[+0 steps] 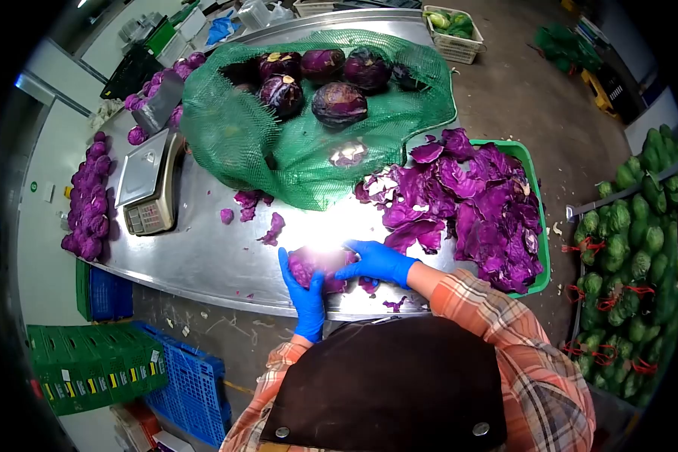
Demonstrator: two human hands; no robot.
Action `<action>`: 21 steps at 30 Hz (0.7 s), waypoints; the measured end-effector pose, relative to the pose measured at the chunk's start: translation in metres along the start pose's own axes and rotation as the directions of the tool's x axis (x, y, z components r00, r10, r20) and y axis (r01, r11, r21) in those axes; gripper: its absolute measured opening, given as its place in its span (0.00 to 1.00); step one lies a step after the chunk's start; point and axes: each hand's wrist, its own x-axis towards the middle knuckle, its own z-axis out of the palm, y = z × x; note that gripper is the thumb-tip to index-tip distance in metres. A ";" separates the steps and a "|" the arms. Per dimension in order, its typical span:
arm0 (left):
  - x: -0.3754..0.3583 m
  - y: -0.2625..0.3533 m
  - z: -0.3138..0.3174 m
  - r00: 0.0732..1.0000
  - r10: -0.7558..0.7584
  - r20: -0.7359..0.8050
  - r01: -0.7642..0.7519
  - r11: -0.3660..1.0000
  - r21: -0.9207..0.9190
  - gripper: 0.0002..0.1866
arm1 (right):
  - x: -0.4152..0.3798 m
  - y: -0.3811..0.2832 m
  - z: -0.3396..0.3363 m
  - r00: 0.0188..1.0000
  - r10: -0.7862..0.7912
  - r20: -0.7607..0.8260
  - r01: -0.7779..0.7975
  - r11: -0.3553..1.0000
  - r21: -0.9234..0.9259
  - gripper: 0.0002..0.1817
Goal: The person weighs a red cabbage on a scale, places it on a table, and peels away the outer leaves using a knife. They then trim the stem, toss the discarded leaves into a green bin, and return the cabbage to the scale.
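Note:
A red cabbage (301, 268) is held between my two blue-gloved hands, low over the near edge of the metal table (226, 260). My left hand (305, 300) cups its left and near side. From the right, my right hand (378, 263) grips it with bent fingers. Bright glare hides part of its top. Loose purple leaf scraps (273, 228) lie beyond my left hand. Right of my right hand, a green crate (541, 226) is heaped with peeled cabbage leaves (478, 200). A green mesh sack (233, 147) with several dark, unpeeled cabbages (339, 104) lies farther back.
A scale (149, 215) stands on the left of the table. Several bright purple cabbages (90, 200) line the left edge. Green crates (94, 369) and a blue pallet (192, 388) are on the floor at left. A rack of green vegetables (633, 264) stands at right.

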 end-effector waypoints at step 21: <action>0.018 0.005 0.005 0.877 -0.474 -0.078 0.333 0.717 -0.613 0.36 | -0.032 0.012 0.003 0.915 0.155 -0.372 0.097 0.811 0.577 0.30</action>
